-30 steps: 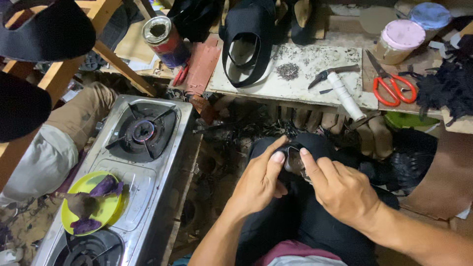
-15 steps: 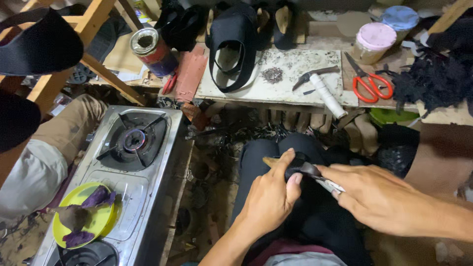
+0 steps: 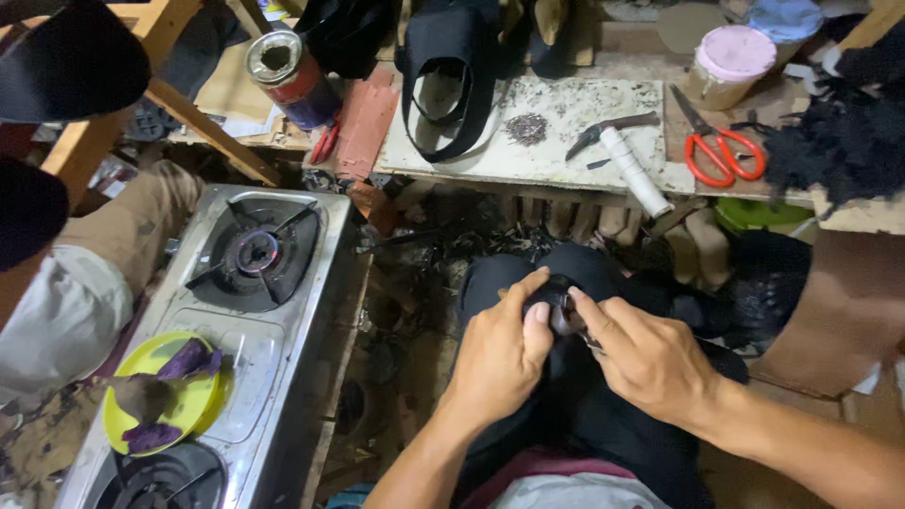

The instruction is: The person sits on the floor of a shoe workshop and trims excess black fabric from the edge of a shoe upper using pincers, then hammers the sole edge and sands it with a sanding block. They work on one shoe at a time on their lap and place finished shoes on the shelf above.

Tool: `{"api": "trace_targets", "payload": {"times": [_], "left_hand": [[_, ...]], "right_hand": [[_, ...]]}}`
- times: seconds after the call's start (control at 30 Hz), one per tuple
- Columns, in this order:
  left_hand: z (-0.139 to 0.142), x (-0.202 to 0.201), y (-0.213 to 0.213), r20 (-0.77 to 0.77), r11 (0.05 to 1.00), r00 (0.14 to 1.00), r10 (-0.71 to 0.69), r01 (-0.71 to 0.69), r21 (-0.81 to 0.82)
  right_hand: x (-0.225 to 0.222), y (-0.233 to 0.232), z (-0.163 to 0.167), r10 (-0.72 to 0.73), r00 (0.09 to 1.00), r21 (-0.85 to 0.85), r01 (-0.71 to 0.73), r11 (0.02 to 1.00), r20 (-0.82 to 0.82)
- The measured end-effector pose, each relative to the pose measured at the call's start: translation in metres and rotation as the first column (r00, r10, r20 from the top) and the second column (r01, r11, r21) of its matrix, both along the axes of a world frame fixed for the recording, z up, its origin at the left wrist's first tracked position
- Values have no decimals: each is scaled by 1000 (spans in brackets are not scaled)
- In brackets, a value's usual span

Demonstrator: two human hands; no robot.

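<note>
My left hand (image 3: pixel 500 353) and my right hand (image 3: pixel 650 353) meet over my lap, both gripping a small black piece of material (image 3: pixel 551 300) between thumbs and fingers. A thin metal blade or tool tip (image 3: pixel 589 341) shows under my right fingers; which hand grips it I cannot tell. My knees in dark trousers (image 3: pixel 584 269) lie just below the piece.
A white workboard (image 3: pixel 556 141) ahead carries a black sandal strap (image 3: pixel 443 85), a pile of small nails (image 3: pixel 526 127), a hammer (image 3: pixel 627 155) and red scissors (image 3: pixel 721 151). A steel gas stove (image 3: pixel 255 311) with a yellow plate (image 3: pixel 174 401) stands left. A tin can (image 3: pixel 287 75) sits far left.
My hands came back together on the black piece after the right hand had drawn a thin blade rightwards. The view shifted slightly downward.
</note>
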State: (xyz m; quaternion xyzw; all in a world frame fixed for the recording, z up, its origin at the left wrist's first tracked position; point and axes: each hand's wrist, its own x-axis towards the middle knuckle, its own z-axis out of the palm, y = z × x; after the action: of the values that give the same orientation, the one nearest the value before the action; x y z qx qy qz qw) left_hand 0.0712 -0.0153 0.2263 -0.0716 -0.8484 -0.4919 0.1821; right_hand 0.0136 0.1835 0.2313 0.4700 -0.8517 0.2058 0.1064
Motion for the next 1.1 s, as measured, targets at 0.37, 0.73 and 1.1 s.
{"api": "trace_targets", "payload": {"times": [0.37,0.73,1.1], "left_hand": [[9,9,-1,169,993,984,-55,37,109],[-1,25,-5,71,997,994,-83,83,9],[-6,28,-17,27,993,992,-120,120,-1]], "right_hand": [[8,4,13,-57,997,274,41,961,51],[19,12,9,-90,905,253,-20,967,415],[26,2,-21,-45,908,33,34,999,416]]}}
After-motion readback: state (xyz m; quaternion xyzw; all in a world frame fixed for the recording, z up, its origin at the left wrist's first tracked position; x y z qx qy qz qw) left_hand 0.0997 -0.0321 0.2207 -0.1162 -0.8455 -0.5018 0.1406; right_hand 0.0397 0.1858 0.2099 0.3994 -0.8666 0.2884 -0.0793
